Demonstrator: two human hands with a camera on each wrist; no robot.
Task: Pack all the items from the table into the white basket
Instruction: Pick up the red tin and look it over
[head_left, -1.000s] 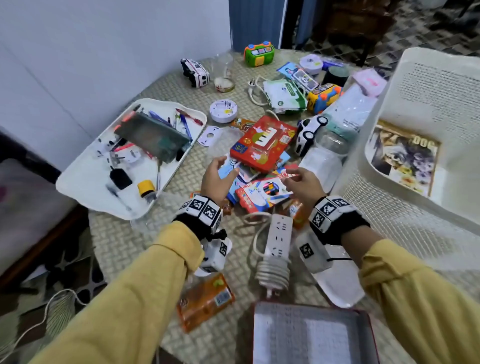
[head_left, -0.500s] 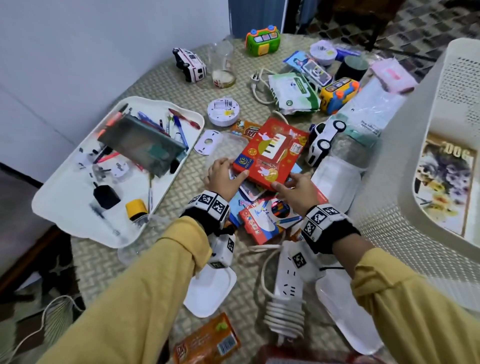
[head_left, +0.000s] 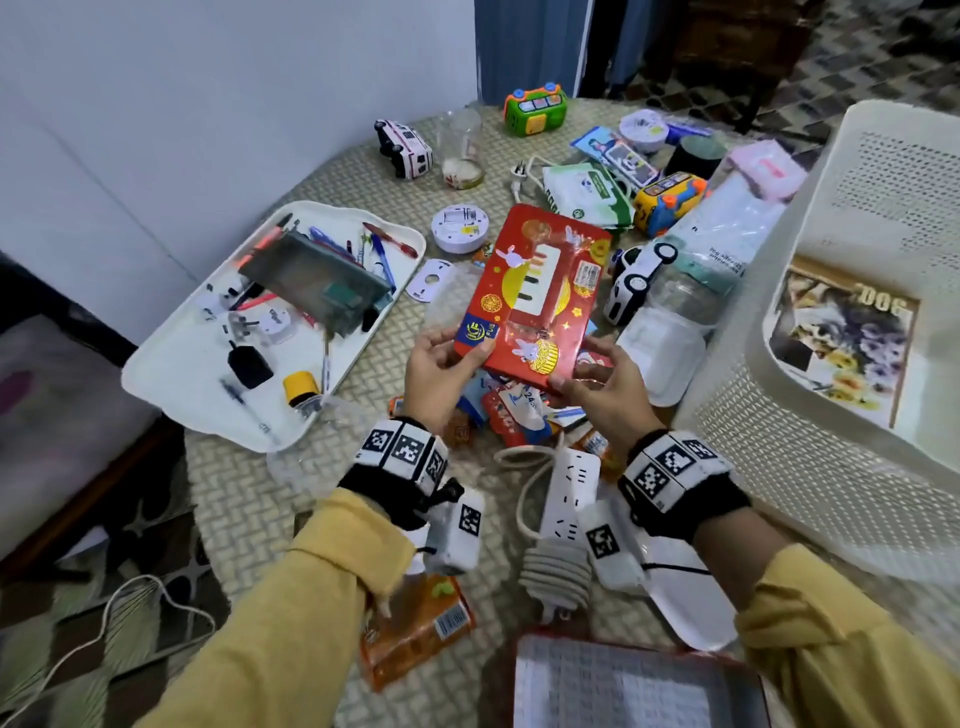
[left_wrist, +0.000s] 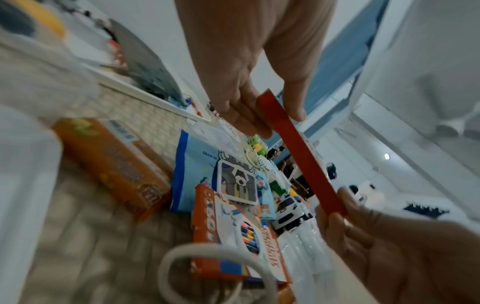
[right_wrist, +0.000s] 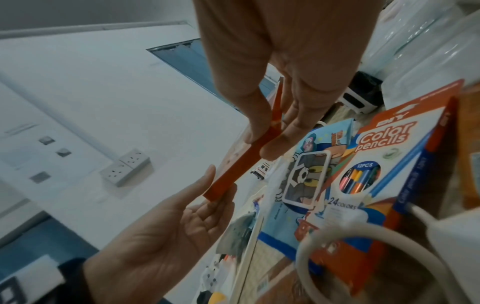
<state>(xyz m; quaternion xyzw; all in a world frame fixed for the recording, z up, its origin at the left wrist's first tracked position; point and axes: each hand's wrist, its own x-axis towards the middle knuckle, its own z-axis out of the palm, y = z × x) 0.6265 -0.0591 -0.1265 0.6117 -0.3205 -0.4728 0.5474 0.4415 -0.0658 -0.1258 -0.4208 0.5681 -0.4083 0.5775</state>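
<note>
A flat red box (head_left: 537, 291) printed with rabbits and piano keys is lifted above the cluttered table. My left hand (head_left: 441, 364) pinches its near left corner, thumb on top. My right hand (head_left: 602, 379) pinches the near right corner. In the left wrist view the red box (left_wrist: 298, 152) shows edge-on between both hands, as it does in the right wrist view (right_wrist: 241, 164). The white basket (head_left: 810, 426) stands at the right with a dog picture book (head_left: 841, 348) inside. Under the box lie a colour pencil pack (right_wrist: 369, 164) and a blue wipes pack (left_wrist: 197, 164).
A white tray (head_left: 171, 384) of pens and plugs sits at the left. A white power strip (head_left: 566, 499), an orange packet (head_left: 415, 629) and a red-rimmed tin (head_left: 623, 686) lie near me. Toy cars (head_left: 634, 280), wipes (head_left: 587, 197), a glass jar (head_left: 462, 150) crowd the far side.
Both hands took hold of the red box's near corners and raised it off the pile of packs; the head view also swung, bringing the basket closer at the right.
</note>
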